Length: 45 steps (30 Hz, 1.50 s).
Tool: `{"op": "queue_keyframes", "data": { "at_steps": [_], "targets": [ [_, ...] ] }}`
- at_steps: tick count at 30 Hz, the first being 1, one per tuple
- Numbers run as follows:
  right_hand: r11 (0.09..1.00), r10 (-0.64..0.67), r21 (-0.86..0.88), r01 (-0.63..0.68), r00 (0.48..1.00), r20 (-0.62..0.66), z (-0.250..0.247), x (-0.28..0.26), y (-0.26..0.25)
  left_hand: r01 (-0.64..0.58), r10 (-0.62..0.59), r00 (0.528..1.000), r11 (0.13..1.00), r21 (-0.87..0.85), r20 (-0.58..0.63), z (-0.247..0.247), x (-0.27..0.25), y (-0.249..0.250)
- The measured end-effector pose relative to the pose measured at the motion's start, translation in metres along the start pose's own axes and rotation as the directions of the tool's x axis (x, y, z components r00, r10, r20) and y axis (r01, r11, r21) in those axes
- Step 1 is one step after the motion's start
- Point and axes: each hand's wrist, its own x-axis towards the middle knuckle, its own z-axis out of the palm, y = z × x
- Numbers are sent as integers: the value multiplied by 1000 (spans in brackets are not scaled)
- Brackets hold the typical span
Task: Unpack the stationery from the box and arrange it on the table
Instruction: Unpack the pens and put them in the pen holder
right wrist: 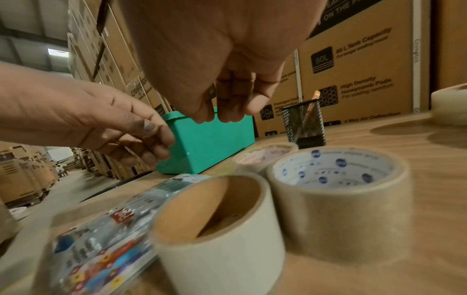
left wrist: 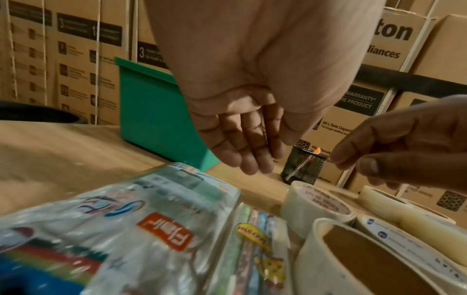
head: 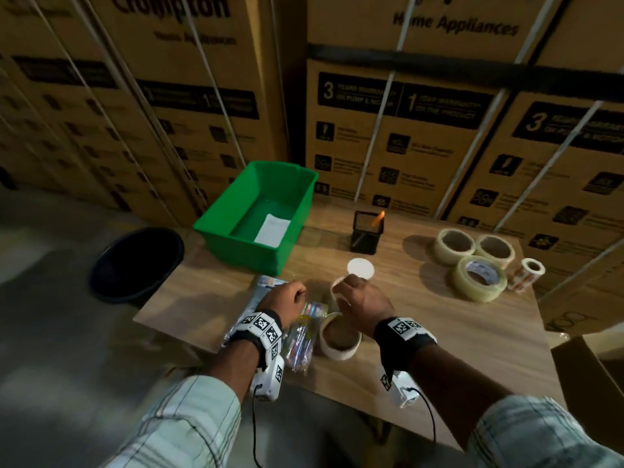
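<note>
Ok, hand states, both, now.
Left hand: open, fingers straight, holding nothing, above the pen packs.
Right hand: fingers curled, nothing visibly held, above the tape rolls.

Head view: fingers of left hand (head: 283,295) hidden behind its own back; grip not readable. Right hand (head: 359,300) covers most of a tape roll (head: 338,286) beneath it; contact unclear. Pen packet (head: 305,336) partly under left wrist band, print blurred. Small label roll (head: 530,272) at table's right edge too small to read. Paper slip (head: 273,228) in green bin (head: 236,214): markings illegible. Cardboard box (head: 587,363) cut off at right edge.

Left wrist view: nearest packet (left wrist: 106,239) smeared by blur, cut by lower edge. Nearest tape roll (left wrist: 353,259) cut by lower edge.

Right wrist view: far roll (right wrist: 449,99) cut off at right edge, blurred.
</note>
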Motion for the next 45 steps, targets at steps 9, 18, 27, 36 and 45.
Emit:
{"op": "queue_keyframes", "data": {
  "at_steps": [9,18,27,36,45],
  "targets": [
    [1000,3,-27,-1,994,106,33,6,-47,19,-23,997,998,54,80,-9,-18,-50],
    [998,-28,-59,38,987,161,42,16,-58,101,-120,983,985,138,137,0,-16,-55],
    [934,-208,-231,274,939,273,62,-2,-63,105,-143,958,982,158,250,21,-26,-49],
    [909,-251,-276,313,938,237,77,-21,-89,60,-100,966,984,168,239,32,-39,-52],
    [902,-101,-397,167,978,181,96,-24,-106,-1,-58,966,974,226,253,36,-55,-62]
  ]
}}
